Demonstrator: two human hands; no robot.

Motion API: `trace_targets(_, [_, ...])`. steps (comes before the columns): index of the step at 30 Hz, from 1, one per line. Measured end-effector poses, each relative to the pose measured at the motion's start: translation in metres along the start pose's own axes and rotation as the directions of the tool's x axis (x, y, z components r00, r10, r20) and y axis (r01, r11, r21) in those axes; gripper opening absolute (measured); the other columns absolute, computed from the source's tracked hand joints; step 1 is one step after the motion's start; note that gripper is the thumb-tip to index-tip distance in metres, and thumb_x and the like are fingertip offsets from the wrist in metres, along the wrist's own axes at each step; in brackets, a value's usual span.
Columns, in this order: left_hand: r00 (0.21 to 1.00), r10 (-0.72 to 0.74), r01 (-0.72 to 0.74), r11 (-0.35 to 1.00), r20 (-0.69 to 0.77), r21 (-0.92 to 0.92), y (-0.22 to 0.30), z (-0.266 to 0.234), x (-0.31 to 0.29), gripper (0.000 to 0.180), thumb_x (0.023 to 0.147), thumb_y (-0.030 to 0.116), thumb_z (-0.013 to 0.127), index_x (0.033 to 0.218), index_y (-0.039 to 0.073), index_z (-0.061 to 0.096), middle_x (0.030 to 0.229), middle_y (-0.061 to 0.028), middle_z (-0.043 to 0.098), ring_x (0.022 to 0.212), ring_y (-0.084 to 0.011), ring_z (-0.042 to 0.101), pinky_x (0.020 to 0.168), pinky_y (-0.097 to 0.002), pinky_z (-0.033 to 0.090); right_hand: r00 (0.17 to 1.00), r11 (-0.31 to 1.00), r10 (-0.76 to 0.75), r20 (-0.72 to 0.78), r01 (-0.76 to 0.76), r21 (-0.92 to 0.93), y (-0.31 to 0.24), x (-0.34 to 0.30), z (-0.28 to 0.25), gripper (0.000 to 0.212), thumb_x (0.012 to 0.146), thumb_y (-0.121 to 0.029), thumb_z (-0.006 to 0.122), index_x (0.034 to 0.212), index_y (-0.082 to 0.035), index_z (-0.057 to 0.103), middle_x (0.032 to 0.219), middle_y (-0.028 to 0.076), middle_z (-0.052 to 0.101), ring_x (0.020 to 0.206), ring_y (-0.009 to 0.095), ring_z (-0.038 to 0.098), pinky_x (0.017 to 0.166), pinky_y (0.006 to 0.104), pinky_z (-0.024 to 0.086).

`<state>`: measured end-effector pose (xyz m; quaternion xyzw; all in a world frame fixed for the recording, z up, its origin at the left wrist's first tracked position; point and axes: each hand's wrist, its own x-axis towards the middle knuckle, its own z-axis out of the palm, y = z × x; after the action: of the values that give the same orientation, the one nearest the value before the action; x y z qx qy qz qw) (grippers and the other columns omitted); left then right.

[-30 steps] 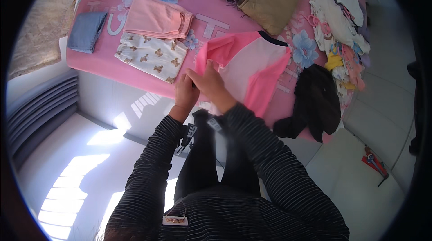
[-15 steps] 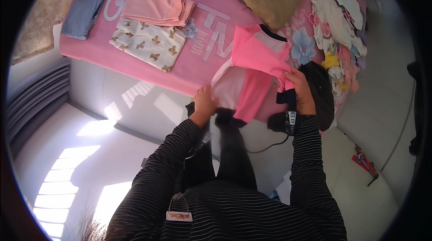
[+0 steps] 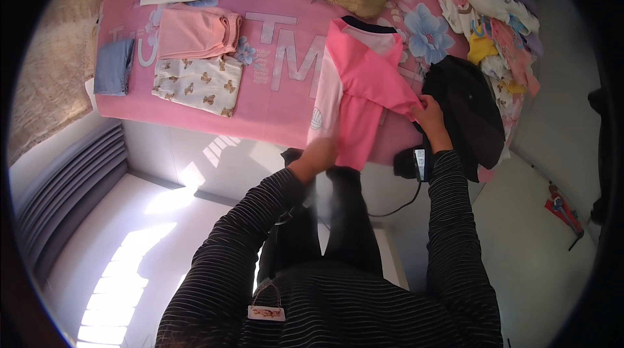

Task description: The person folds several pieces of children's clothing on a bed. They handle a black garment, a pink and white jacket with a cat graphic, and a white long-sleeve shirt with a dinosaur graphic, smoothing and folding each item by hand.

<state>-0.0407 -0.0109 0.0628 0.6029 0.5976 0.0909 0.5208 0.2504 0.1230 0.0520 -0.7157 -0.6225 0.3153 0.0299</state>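
Gripping the pink top (image 3: pixel 364 88) at two places, both hands are closed on its cloth: the left hand (image 3: pixel 320 153) holds the lower hem at the near edge of the bed (image 3: pixel 273 107), the right hand (image 3: pixel 429 111) pinches a folded sleeve at the garment's right side. The top lies partly folded on the pink bedspread, collar away from the person. A black garment (image 3: pixel 468 104) sits just right of it. Farther left lie a folded bear-print cloth (image 3: pixel 198 85), a folded peach garment (image 3: pixel 198 31) and a folded blue one (image 3: pixel 114 65).
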Motion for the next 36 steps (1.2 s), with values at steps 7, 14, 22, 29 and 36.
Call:
trace_targets(7, [0.732,0.430,-0.296,0.899,-0.529,0.322,0.003,-0.079,0.089,0.029,0.070,-0.003,0.052,0.097,0.004,0.057,0.091,-0.0139,0.056,0.084,-0.0324,0.054,0.069,-0.0370,0.047,0.989,0.999,-0.049,-0.138,0.046,-0.022,-0.015,-0.021,-0.005,0.041,0.065,-0.022,0.068,0.099,-0.003,0.054,0.097,0.016,0.053,0.086,0.034,0.054,0.076,0.0374,0.045])
trace_targets(14, [0.913,0.408,-0.275,0.577,0.021,0.769,0.007,-0.109,0.164,0.060,0.079,0.039,0.053,0.130,0.013,0.035,0.140,-0.0050,0.027,0.129,-0.0243,0.023,0.099,-0.0536,0.021,0.966,0.986,0.156,-0.206,-0.142,0.083,-0.001,-0.035,-0.001,0.037,0.068,-0.024,0.067,0.096,-0.002,0.055,0.094,0.016,0.056,0.086,0.032,0.055,0.075,0.0363,0.045])
trace_targets(22, [0.927,0.368,-0.167,0.581,-0.074,0.797,-0.001,-0.089,0.176,0.065,0.084,0.047,0.041,0.133,0.006,0.031,0.145,-0.0056,0.016,0.134,-0.0237,0.010,0.102,-0.0554,0.011,0.941,0.834,0.333,-0.061,-0.264,0.485,0.014,-0.026,-0.012,0.034,0.067,-0.014,0.067,0.096,-0.001,0.054,0.086,0.013,0.059,0.083,0.024,0.057,0.076,0.0295,0.044])
trace_targets(29, [0.913,0.397,-0.174,0.584,-0.092,0.793,0.000,-0.088,0.175,0.062,0.084,0.044,0.043,0.132,0.006,0.033,0.143,-0.0078,0.020,0.133,-0.0251,0.014,0.102,-0.0550,0.012,0.871,0.777,0.481,-0.096,-0.374,0.506,0.029,-0.030,-0.019,0.030,0.072,-0.025,0.066,0.083,0.001,0.058,0.072,0.011,0.059,0.068,0.018,0.056,0.065,0.0280,0.045])
trace_targets(36, [0.870,0.461,-0.242,0.712,-0.177,0.659,-0.018,-0.077,0.111,0.056,0.081,0.022,0.048,0.132,0.003,0.031,0.137,-0.0145,0.030,0.129,-0.0305,0.024,0.100,-0.0550,0.017,0.815,0.597,0.578,-0.030,-0.398,0.696,0.039,-0.054,-0.001,0.030,0.075,-0.029,0.066,0.072,-0.002,0.055,0.062,0.006,0.053,0.056,0.014,0.050,0.054,0.0269,0.039])
